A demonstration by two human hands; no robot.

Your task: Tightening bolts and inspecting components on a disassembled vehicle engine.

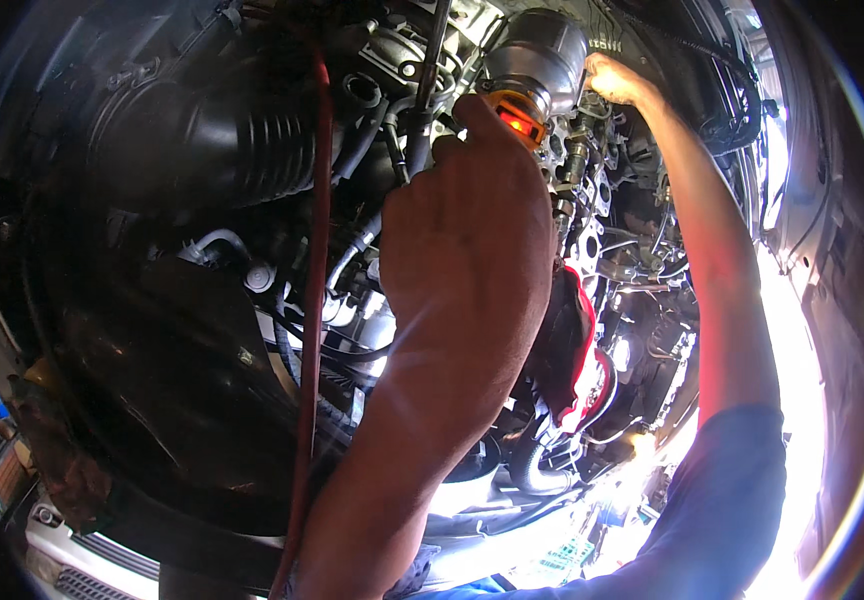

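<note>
My left hand [477, 190] reaches up the middle of the view, its back toward me and its fingers curled. At its fingertips is an orange-and-yellow piece [519, 118] that glows red-orange inside. Directly beyond that piece is a rounded grey metal canister [537, 60]; whether the two are joined I cannot tell. My right hand [614, 80] is farther off, just right of the canister. Its fingers are bent in among the engine parts, and what they grip, if anything, is hidden. The open engine [592, 245], with its metal ports and fittings, lies below both hands.
A red hose [318, 250] runs top to bottom left of my left forearm. A black ribbed intake duct [277, 145] and a dark cover [172, 360] fill the left side. Red cloth-like material [582, 340] lies right of my left wrist. Strong light glares at right.
</note>
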